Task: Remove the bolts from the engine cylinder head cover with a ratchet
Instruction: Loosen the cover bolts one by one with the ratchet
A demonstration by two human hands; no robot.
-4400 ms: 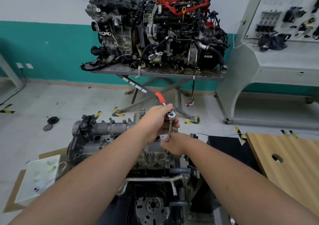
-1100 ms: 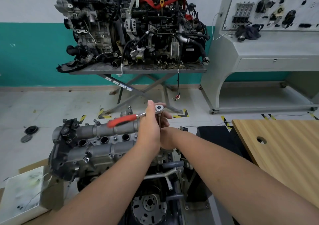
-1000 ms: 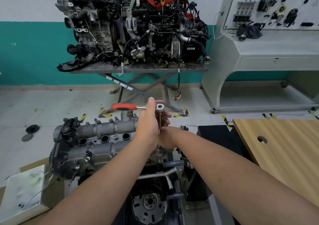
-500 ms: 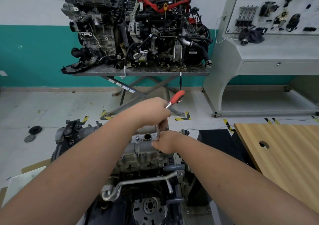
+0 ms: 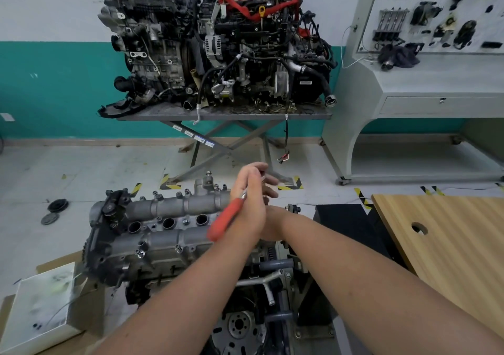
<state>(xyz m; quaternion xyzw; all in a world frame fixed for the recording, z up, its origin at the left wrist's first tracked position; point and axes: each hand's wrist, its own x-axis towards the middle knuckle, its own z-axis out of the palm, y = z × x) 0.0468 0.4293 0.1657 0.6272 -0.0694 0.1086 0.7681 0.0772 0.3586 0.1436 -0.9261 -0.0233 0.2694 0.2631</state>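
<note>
The grey engine cylinder head cover (image 5: pixel 169 210) lies across the engine in front of me, with several bolts (image 5: pixel 178 248) standing up along its edges. At the cover's right end, my left hand (image 5: pixel 249 207) grips the ratchet near its head. The ratchet's red handle (image 5: pixel 225 222) points down-left toward me. The fingertips are blurred. My right hand (image 5: pixel 274 225) sits just behind and below the left, curled round the ratchet's extension bar. The bar and socket are hidden by my hands.
A wooden table (image 5: pixel 450 245) with a hole stands on the right. A white box (image 5: pixel 41 305) sits at the lower left on cardboard. Two engines (image 5: pixel 218 54) rest on a scissor stand at the far wall, beside a grey training bench (image 5: pixel 409 87). Black round parts (image 5: pixel 57 206) lie on the floor.
The red handle has swung from pointing up-right, away from me, round to pointing down-left. My left hand turned with it. My right hand stayed at the bar.
</note>
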